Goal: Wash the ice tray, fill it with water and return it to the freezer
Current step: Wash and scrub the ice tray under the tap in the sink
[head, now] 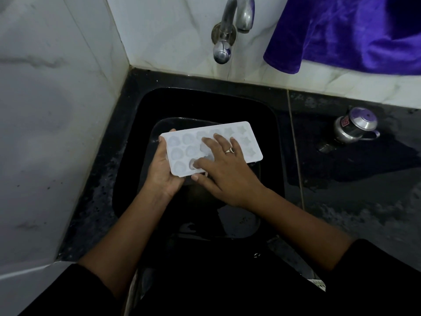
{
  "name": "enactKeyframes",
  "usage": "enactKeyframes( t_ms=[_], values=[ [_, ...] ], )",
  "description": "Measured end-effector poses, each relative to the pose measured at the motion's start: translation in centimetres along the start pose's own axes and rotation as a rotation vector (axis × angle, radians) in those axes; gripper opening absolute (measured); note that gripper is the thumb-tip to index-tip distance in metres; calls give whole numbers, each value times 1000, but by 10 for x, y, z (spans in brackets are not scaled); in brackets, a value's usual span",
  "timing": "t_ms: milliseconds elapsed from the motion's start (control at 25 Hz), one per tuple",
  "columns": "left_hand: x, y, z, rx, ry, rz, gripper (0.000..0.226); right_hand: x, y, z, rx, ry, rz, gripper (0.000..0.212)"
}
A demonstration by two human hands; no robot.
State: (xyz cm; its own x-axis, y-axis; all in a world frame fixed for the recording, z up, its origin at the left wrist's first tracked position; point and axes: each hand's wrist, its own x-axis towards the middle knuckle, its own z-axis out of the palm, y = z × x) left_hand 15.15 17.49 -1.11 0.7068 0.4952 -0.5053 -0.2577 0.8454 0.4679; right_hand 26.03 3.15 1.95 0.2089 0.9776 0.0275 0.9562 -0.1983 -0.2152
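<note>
A white ice tray (247,142) with shaped cavities is held over the black sink (127,179), tilted slightly, cavities facing up. My left hand (163,172) grips its near-left end from below, thumb on the rim. My right hand (224,172) lies on top of the tray with fingers spread straight across the cavities; a ring shows on one finger. The metal tap (230,26) is on the wall above the sink, and I see no water running from it.
A dark dish (164,126) lies in the sink under the tray. A small steel jug (354,126) with a purple-tinted lid stands on the wet black counter at right. A purple cloth (346,30) hangs at the top right. White marble walls close the left and back.
</note>
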Motion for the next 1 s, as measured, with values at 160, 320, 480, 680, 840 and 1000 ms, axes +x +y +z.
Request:
enactKeyframes(
  t_ms=[160, 320, 480, 680, 840, 1000],
  values=[
    [1, -1, -1, 7, -1, 8, 57, 0, -7, 6, -27, -40, -65, 53],
    [1, 0, -2, 8, 13, 5, 54, 1, -2, 2, 25, 7, 18, 49],
    [2, 1, 1, -2, 16, 19, 55, -3, -2, 4, 14, -3, -5, 52],
    [-2, -6, 7, -14, 19, -26, 57, 2, -5, 4, 9, -1, -10, 50],
    [-2, -2, 6, 8, 18, -33, 59, 2, -1, 0, 24, -1, -9, 48],
    [0, 1, 3, 13, -13, -17, 56, -2, -2, 1, 33, 10, -9, 52]
  ],
)
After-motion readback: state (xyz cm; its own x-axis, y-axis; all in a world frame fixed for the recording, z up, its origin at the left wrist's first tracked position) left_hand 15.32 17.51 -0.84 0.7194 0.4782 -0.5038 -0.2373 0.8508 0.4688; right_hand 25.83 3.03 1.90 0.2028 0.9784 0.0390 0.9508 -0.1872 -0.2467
